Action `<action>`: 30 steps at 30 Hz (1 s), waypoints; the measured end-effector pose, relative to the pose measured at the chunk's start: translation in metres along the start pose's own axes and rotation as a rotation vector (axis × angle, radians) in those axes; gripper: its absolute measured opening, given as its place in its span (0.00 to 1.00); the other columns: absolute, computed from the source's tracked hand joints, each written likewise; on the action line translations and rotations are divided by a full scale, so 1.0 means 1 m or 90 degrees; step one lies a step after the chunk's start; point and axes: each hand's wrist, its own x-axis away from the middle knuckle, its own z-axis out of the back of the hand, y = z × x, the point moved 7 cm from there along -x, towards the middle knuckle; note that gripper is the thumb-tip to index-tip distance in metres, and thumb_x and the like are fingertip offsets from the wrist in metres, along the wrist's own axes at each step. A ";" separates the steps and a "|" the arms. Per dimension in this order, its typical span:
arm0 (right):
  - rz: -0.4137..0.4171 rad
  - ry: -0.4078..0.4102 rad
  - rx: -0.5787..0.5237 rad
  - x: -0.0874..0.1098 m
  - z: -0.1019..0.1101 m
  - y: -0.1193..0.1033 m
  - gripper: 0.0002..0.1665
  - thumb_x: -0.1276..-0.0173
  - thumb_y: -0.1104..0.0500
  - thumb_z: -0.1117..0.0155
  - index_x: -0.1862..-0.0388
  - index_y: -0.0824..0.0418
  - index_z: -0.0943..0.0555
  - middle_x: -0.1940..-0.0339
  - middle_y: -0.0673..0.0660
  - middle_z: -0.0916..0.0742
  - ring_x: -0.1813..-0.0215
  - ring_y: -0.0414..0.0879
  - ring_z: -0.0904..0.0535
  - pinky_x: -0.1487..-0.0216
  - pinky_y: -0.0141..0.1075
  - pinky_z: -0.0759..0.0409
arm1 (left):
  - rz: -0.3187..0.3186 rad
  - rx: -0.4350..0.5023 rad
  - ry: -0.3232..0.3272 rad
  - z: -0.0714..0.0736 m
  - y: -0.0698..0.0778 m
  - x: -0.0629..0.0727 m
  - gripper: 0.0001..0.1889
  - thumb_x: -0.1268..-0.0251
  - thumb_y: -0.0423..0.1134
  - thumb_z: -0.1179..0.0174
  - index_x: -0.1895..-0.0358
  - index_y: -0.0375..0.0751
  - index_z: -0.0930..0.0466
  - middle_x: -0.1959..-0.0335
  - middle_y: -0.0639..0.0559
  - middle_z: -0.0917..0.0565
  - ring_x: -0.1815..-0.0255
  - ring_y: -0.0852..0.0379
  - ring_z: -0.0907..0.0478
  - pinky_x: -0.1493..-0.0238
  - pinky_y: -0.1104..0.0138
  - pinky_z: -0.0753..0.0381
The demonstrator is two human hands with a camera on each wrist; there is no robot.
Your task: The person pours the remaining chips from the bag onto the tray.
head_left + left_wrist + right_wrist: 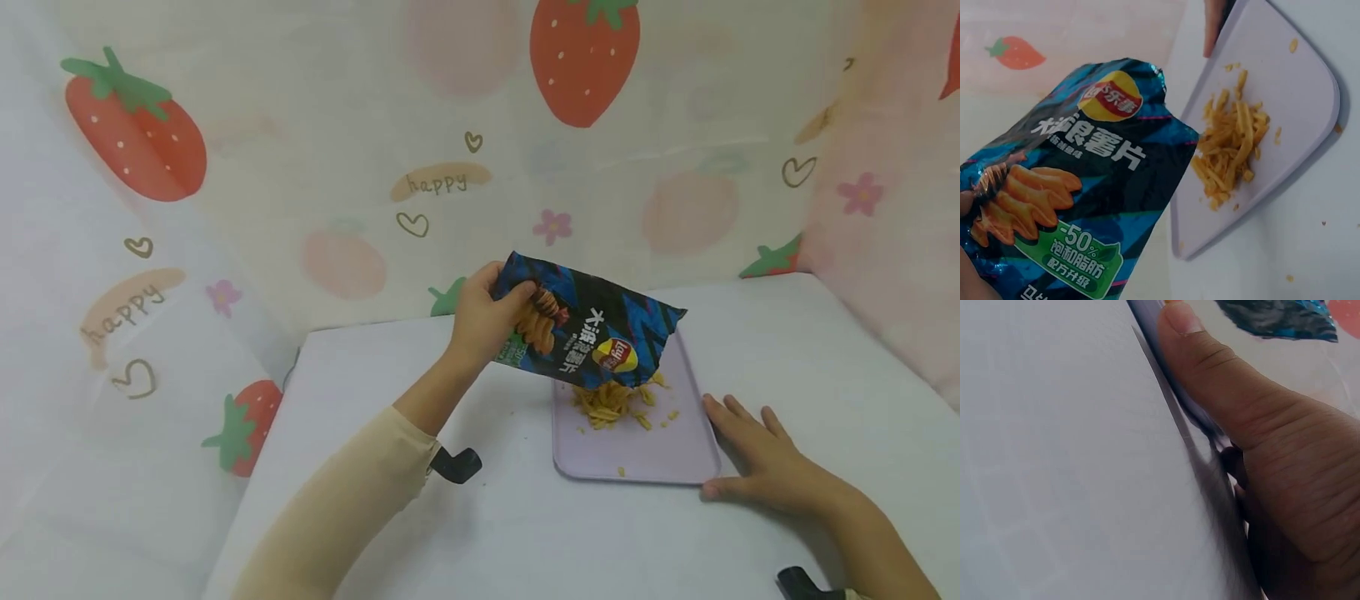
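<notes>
My left hand (487,317) pinches one end of a blue and black potato chip bag (592,325), thumb on the printed front. The bag slants over the far part of a pale purple tray (637,462). Its torn-looking end points toward the tray in the left wrist view. Below it, a heap of yellow chip pieces (1229,150) lies on the tray, with crumbs scattered round. My right hand (780,467) is at the tray's right edge, fingers spread and holding nothing. In the right wrist view, its thumb (1210,369) rests against the tray's rim.
The tray lies on a white table (517,533), where a few crumbs (1290,278) have landed outside the tray. A curtain (337,133) printed with strawberries and hearts stands behind the table and along its sides. Black wrist devices (457,465) sit at both forearms.
</notes>
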 end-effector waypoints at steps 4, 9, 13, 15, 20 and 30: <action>0.002 -0.002 -0.002 -0.002 -0.001 -0.002 0.74 0.46 0.31 0.24 0.15 0.61 0.54 0.19 0.72 0.41 0.15 0.63 0.61 0.23 0.56 0.84 | 0.005 0.028 0.009 0.005 0.000 0.003 0.10 0.29 0.41 0.33 0.55 0.38 0.18 0.59 0.45 0.13 0.62 0.56 0.18 0.62 0.67 0.19; 0.007 0.000 0.009 -0.002 -0.001 -0.002 0.74 0.47 0.31 0.24 0.15 0.61 0.54 0.19 0.72 0.40 0.15 0.64 0.59 0.22 0.56 0.84 | 0.015 0.072 0.011 0.014 -0.002 0.007 0.10 0.28 0.40 0.35 0.53 0.38 0.20 0.58 0.47 0.14 0.60 0.56 0.20 0.60 0.68 0.19; 0.007 -0.001 0.011 -0.002 0.002 -0.001 0.74 0.46 0.29 0.25 0.15 0.60 0.54 0.19 0.72 0.41 0.15 0.63 0.60 0.22 0.55 0.84 | 0.024 0.087 0.029 0.023 -0.004 0.009 0.10 0.28 0.41 0.35 0.52 0.38 0.20 0.58 0.47 0.15 0.59 0.56 0.20 0.58 0.67 0.19; 0.007 -0.003 0.007 -0.002 0.003 -0.002 0.74 0.46 0.30 0.25 0.15 0.61 0.55 0.19 0.73 0.41 0.15 0.63 0.60 0.22 0.55 0.84 | 0.039 0.093 0.033 0.026 -0.006 0.010 0.11 0.27 0.42 0.35 0.51 0.38 0.20 0.57 0.47 0.15 0.58 0.55 0.19 0.57 0.67 0.18; 0.011 0.002 0.004 0.000 0.003 -0.002 0.74 0.46 0.31 0.24 0.15 0.62 0.53 0.19 0.73 0.40 0.15 0.62 0.60 0.22 0.55 0.84 | 0.069 0.113 0.044 0.034 -0.010 0.015 0.12 0.26 0.43 0.37 0.49 0.39 0.20 0.56 0.45 0.14 0.57 0.53 0.17 0.55 0.65 0.15; 0.014 0.002 0.015 -0.001 0.005 -0.006 0.74 0.47 0.32 0.23 0.16 0.63 0.53 0.19 0.73 0.39 0.15 0.64 0.59 0.22 0.57 0.82 | 0.104 0.139 0.082 0.050 -0.011 0.027 0.14 0.26 0.45 0.37 0.48 0.40 0.21 0.55 0.47 0.15 0.55 0.53 0.18 0.54 0.65 0.16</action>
